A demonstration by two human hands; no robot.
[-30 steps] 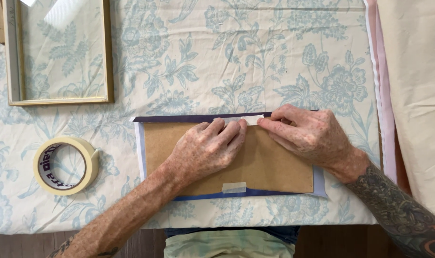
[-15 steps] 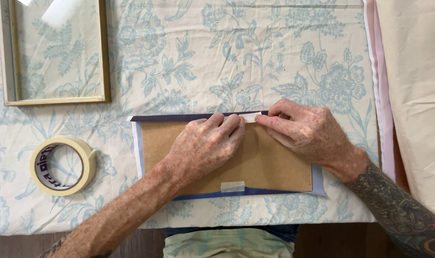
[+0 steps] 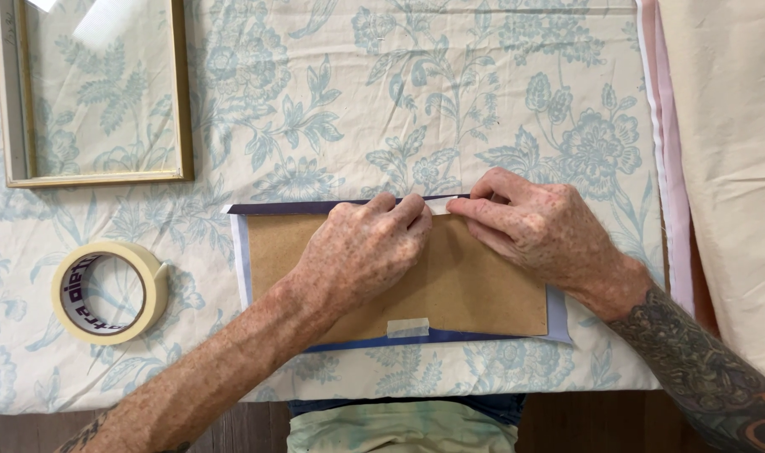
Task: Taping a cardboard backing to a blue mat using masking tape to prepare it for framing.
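At the middle of a flower-printed cloth, a brown backing board (image 3: 449, 289) lies flat on a larger dark blue sheet (image 3: 332, 206), whose edges show as a thin band along the far side and the near side, with paler margins at left and right. Both hands press on the board's far edge, where a short strip of pale masking tape (image 3: 439, 204) bridges board and blue sheet. The left hand (image 3: 361, 252) rests palm down over the board's upper middle, its fingers held close together and curled slightly, the tips pushing on the left end of the strip. The right hand (image 3: 537, 231) comes in from the right — fingers narrow and nearly straight, their tips meeting the strip's right end, just beside the left hand's fingertips. Neither hand grips anything; both simply bear down.

A second piece of tape (image 3: 408, 327) already sits on the board's near edge, lapping onto the blue sheet. To the left, well apart from the board, a roll of masking tape (image 3: 109, 291) lies flat on the tablecloth (image 3: 332, 92). Farther off, at the upper left, a gold-edged picture frame (image 3: 181, 92) with glass rests on the cloth — the print shows through it. Along the right edge hangs plain cream fabric (image 3: 726, 151).
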